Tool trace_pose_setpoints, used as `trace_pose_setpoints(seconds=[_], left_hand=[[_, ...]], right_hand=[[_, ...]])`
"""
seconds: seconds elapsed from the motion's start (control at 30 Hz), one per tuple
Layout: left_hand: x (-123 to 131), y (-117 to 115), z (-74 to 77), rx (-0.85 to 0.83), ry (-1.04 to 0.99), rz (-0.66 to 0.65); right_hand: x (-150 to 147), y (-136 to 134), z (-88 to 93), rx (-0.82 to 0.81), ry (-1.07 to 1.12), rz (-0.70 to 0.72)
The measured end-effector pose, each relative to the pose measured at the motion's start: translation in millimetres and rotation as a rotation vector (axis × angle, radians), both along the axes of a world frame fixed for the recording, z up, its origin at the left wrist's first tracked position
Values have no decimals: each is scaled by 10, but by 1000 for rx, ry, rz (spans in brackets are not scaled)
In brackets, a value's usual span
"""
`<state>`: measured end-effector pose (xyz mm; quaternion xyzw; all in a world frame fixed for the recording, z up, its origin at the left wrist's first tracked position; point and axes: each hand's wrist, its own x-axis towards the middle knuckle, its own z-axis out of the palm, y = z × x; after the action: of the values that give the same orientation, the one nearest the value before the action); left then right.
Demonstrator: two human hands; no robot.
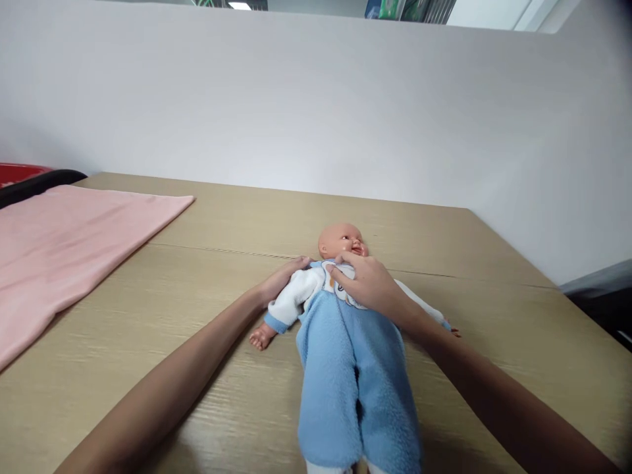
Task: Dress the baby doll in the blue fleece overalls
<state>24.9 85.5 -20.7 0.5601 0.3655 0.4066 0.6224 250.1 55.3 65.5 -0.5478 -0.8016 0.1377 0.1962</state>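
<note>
A baby doll [340, 240] in a blue fleece romper [345, 368] with white sleeves lies on its back on the wooden table [197, 329], head pointing away from me. My left hand [281, 278] rests against the doll's shoulder, fingers curled onto the white sleeve near the collar. My right hand [368, 283] lies over the doll's chest, its fingers pinching the fabric at the neckline just under the chin. The doll's bare hand [261, 338] sticks out of the left cuff.
A pink cloth [64, 243] lies spread over the table's left side. Behind it are a black edge and something red [20, 172]. A white partition wall [316, 105] stands behind the table. A dark object [607, 296] sits past the right edge.
</note>
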Motion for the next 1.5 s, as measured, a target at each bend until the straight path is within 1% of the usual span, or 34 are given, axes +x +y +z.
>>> trace_pose_setpoints(seconds=[0.07,0.1,0.17,0.23,0.33,0.4,0.47,0.53,0.63,0.73,0.8,0.83,0.87,0.93,0.97,1.0,1.03,1.1,1.13,1.2,1.27,1.3,1.33,1.4,1.5], left_hand=[[-69,-29,123,11,69,-43],[-122,-40,191,32,140,-79],[-255,-53,327,89,325,-162],[-397,-53,441,107,513,-249],[-562,-47,551,102,689,-325],[-612,-50,590,150,748,-337],[-617,-60,608,190,804,-343],[-600,-70,604,197,856,-352],[-587,-69,565,179,866,-357],[-614,-54,538,188,840,-343],[-628,-63,569,214,833,-317],[-620,-81,606,248,840,-293],[-596,-111,657,303,848,-258],[-473,-201,790,462,841,-160],[-368,-258,861,550,815,-112],[-230,-315,927,625,773,-77],[-64,-366,980,683,731,-60],[330,-434,1027,800,691,-81],[539,-442,1017,867,713,-113],[930,-406,942,949,845,-167],[1221,-321,832,969,984,-230],[1316,-274,780,971,1029,-243],[1377,-229,737,970,1057,-245],[1413,-163,680,977,1057,-226],[1354,-136,657,992,937,-214]], right_hand=[[32,-1,14,1,8,-11],[52,-9,33,-10,5,-17],[109,-30,79,-51,-17,-25],[191,-42,118,-79,-48,-33],[337,-26,124,-24,-60,-80],[416,-1,98,13,-36,-109],[474,20,61,13,-16,-120],[538,29,23,-21,18,-112],[701,6,-30,-133,88,-57],[948,-83,-84,-269,130,30],[1128,-181,-135,-333,194,64],[1219,-237,-171,-315,228,60],[1312,-294,-216,-254,250,41],[1507,-401,-332,-40,228,-16],[1611,-449,-402,69,190,-39],[1718,-492,-476,145,148,-48],[1827,-531,-549,188,117,-50],[2034,-600,-677,182,92,-45],[2124,-630,-722,155,92,-42],[2263,-680,-764,82,100,-46],[2344,-717,-744,12,111,-59],[2366,-730,-720,-11,120,-71],[2379,-740,-692,-21,134,-86],[2387,-750,-643,-5,199,-123],[2366,-727,-592,57,420,-157]])
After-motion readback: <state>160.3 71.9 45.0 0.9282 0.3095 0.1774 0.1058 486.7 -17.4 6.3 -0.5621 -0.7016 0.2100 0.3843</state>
